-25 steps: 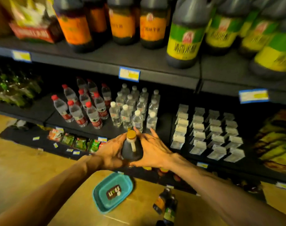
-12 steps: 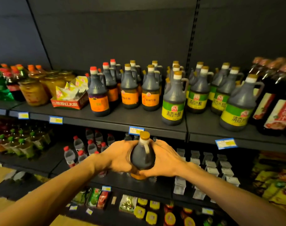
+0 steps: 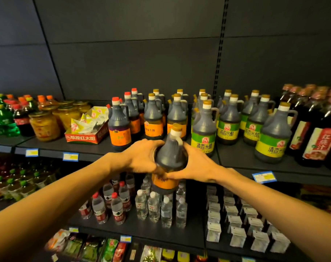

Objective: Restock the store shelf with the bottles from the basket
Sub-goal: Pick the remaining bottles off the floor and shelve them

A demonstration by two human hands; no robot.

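While both bare hands clasp it from either side, the dark sauce bottle (image 3: 171,157) with an orange label and yellow cap hangs upright in front of the top shelf (image 3: 81,148), just before the row of orange-labelled bottles (image 3: 153,118). The left hand (image 3: 142,156) wraps its shoulder; the right hand (image 3: 196,165) grips its opposite side. Green-labelled vinegar bottles (image 3: 204,127) stand to the right.
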